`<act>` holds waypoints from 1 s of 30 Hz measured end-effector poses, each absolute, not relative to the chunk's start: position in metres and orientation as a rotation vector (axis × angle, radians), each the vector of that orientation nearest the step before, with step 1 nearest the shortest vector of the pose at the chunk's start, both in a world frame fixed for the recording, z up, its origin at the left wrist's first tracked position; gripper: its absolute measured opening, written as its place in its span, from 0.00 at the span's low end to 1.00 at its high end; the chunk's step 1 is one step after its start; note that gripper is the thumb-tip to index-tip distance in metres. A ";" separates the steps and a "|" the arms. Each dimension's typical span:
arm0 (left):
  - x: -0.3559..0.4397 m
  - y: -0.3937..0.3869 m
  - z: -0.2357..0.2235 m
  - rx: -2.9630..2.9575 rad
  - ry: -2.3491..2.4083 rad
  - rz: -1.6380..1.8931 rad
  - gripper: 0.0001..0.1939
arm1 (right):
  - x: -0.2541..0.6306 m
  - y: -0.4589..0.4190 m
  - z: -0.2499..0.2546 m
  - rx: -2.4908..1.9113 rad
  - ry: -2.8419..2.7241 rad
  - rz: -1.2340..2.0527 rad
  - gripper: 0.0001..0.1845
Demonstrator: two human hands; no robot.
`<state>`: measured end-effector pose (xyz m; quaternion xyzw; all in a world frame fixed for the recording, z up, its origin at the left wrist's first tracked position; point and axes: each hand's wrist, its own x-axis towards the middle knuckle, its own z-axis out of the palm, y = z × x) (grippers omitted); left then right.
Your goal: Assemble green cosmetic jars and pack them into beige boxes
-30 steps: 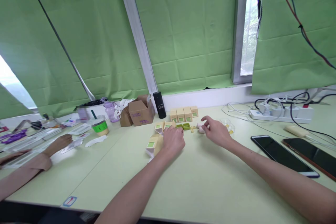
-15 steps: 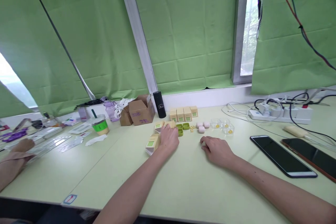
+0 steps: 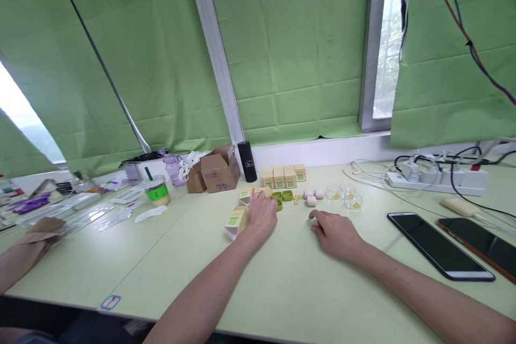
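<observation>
My left hand (image 3: pixel 263 213) bends over the middle of a group of small items, its fingers closed down on a small beige box (image 3: pixel 263 190); the fingertips are partly hidden. Another beige box with a green square (image 3: pixel 237 220) lies tilted beside my left wrist, and a similar box (image 3: pixel 245 195) lies behind it. Green cases (image 3: pixel 287 195) sit just right of my left fingers. On the table rests my right hand (image 3: pixel 336 232), fingers loosely bent and apart, holding nothing. Beyond it are tiny yellow pieces (image 3: pixel 297 199), pale pink cases (image 3: pixel 311 201) and clear cases with yellow spots (image 3: pixel 353 201).
Several beige boxes (image 3: pixel 279 178) stand in a row behind. A black cylinder (image 3: pixel 247 162), an open carton (image 3: pixel 220 172) and a lidded cup (image 3: pixel 157 191) are further left. Two phones (image 3: pixel 439 247) and a power strip (image 3: pixel 439 180) lie right. Another person's hand (image 3: pixel 46 224) is far left.
The view has shifted slightly, so everything sits a little further right. Both my hands keep nearly the same places; the other person's hand at far left has moved a little to the right.
</observation>
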<state>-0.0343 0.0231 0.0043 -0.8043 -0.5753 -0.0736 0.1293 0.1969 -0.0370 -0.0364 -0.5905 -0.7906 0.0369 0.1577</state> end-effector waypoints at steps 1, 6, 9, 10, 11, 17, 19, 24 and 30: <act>-0.034 0.023 0.005 -2.339 -1.665 -0.210 0.10 | 0.197 -0.037 -0.036 -1.689 -2.259 0.101 0.14; -0.027 0.016 0.006 -2.350 -1.615 -0.197 0.13 | 0.198 -0.037 -0.036 -1.678 -2.215 0.098 0.14; -0.019 0.010 0.005 -2.362 -1.587 -0.202 0.14 | 0.198 -0.036 -0.036 -1.655 -2.190 0.102 0.14; -0.017 0.007 0.004 -2.369 -1.569 -0.204 0.13 | 0.198 -0.036 -0.036 -1.645 -2.181 0.101 0.14; -0.014 0.005 0.003 -2.382 -1.532 -0.210 0.13 | 0.198 -0.035 -0.037 -1.634 -2.171 0.098 0.15; -0.001 -0.015 -0.006 -2.438 -1.274 -0.285 0.12 | 0.199 -0.032 -0.039 -1.592 -2.101 0.129 0.21; 0.003 -0.021 -0.007 -2.458 -1.215 -0.336 0.13 | 0.200 -0.031 -0.040 -1.580 -2.075 0.163 0.23; 0.008 -0.027 -0.011 -2.467 -1.093 -0.454 0.14 | 0.202 -0.027 -0.042 -1.531 -2.024 0.268 0.23; 0.004 -0.025 -0.015 -2.495 -0.991 -0.667 0.10 | 0.204 -0.023 -0.043 -1.442 -1.972 0.304 0.18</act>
